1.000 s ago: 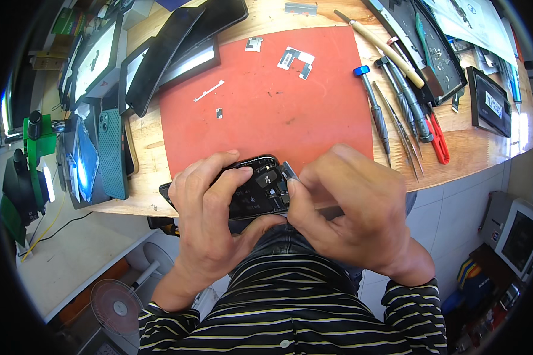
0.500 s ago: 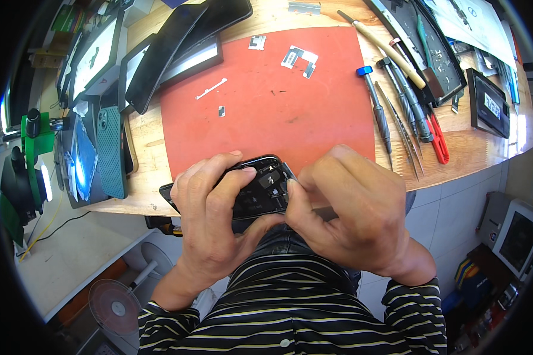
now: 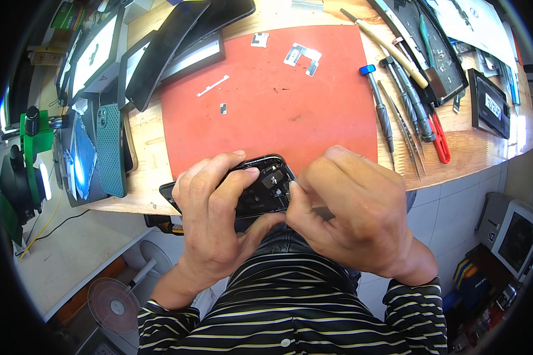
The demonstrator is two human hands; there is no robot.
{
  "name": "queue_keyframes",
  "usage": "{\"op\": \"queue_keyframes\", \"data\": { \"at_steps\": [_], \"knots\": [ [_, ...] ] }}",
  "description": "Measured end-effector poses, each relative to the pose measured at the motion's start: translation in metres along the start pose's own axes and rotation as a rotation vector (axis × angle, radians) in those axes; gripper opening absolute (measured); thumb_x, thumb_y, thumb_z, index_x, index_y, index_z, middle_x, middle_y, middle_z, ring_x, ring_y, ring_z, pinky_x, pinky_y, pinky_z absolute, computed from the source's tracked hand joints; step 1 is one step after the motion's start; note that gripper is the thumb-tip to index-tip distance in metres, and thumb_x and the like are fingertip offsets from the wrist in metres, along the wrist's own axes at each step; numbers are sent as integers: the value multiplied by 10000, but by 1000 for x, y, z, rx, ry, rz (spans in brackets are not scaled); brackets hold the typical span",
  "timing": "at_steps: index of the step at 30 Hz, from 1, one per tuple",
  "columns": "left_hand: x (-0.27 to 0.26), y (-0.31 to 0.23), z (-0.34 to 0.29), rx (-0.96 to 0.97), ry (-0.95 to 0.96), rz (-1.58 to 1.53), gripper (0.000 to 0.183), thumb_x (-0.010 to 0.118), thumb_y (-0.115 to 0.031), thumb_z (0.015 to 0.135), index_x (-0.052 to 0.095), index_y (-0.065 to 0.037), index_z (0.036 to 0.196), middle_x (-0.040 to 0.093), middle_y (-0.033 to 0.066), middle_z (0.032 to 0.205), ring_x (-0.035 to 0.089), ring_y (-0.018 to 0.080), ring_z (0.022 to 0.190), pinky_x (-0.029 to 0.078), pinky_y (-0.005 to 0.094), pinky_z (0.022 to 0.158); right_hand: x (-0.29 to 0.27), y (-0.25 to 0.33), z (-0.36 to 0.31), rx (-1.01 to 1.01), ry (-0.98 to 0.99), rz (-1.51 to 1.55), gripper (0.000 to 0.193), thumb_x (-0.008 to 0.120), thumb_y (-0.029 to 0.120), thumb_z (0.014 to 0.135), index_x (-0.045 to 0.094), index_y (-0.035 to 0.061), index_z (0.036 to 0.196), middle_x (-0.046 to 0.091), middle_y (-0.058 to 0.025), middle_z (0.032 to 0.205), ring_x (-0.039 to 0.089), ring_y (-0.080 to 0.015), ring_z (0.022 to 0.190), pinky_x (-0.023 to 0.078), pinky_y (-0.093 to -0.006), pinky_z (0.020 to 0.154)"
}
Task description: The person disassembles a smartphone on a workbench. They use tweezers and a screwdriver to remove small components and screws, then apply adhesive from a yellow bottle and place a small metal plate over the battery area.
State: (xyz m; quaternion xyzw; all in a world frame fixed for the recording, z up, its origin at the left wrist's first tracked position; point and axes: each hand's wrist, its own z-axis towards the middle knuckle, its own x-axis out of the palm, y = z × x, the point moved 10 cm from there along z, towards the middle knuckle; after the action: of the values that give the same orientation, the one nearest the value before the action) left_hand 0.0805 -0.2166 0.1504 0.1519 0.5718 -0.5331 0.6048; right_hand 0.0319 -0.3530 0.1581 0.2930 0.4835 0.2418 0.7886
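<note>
A: Item one, and where?
B: One black phone (image 3: 260, 192), its insides showing, at the near edge of the red mat (image 3: 302, 127). It lies slantwise between the two hands, its right end farther from the body.

A: Left hand (image 3: 210, 216)?
B: Closed about the phone partway along: fingers bent over the far edge, thumb along the near edge. A firm hold, with the phone's left end jutting out past the knuckles.

A: Right hand (image 3: 358, 210)?
B: Fingers curled in, thumb and forefinger drawn together at the phone's right end, thumb tip at its rim. Whether anything sits between the fingertips, cannot tell; they are hidden.

A: Loose pieces on the mat?
B: Four. One angular metal plate (image 3: 293, 54) with a gap in one side; one smaller plate (image 3: 259, 39) to its left; one thin strip (image 3: 213, 86); one tiny dark-and-white piece (image 3: 223, 109) below the strip.

A: Right of the mat?
B: On the wooden table (image 3: 456, 157): one blue-capped screwdriver (image 3: 382, 115), tweezers (image 3: 402, 127) beside it, and one red-handled tool (image 3: 439, 142).

A: Left side?
B: One blue-green phone case (image 3: 111, 151).
</note>
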Motion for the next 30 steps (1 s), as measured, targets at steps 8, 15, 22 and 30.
{"op": "queue_keyframes", "data": {
  "at_steps": [8, 15, 22, 30],
  "knots": [
    [0, 0, -1, 1, -7, 12, 754, 946, -342, 730, 601, -24, 1320, 631, 201, 1335, 613, 370, 1179, 430, 493, 1008, -4, -4, -1, 51, 33, 24, 163, 803, -35, 768, 663, 34, 813, 600, -76, 696, 621, -234, 555, 476, -352, 501],
    [0, 1, -1, -8, -1, 5, 771, 953, -339, 722, 593, -28, 1328, 627, 196, 1342, 613, 369, 1185, 430, 494, 1009, -5, -5, -3, 65, 15, 36, 121, 812, -20, 805, 707, 20, 852, 639, -92, 697, 626, -232, 544, 465, -350, 489],
    [1, 1, -1, -5, 1, 4, 763, 953, -334, 721, 598, -26, 1323, 629, 198, 1339, 614, 371, 1185, 430, 493, 1009, -7, -2, -4, 39, -41, 11, 126, 817, -19, 810, 697, 16, 824, 640, -91, 673, 616, -233, 522, 468, -350, 479],
    [0, 0, -1, -2, -10, 3, 742, 950, -326, 727, 605, -28, 1312, 630, 200, 1337, 618, 370, 1181, 440, 493, 1006, -5, 2, -2, 6, -42, -25, 127, 816, -14, 809, 696, 19, 834, 622, -95, 667, 606, -241, 524, 459, -356, 475]
  ]
}}
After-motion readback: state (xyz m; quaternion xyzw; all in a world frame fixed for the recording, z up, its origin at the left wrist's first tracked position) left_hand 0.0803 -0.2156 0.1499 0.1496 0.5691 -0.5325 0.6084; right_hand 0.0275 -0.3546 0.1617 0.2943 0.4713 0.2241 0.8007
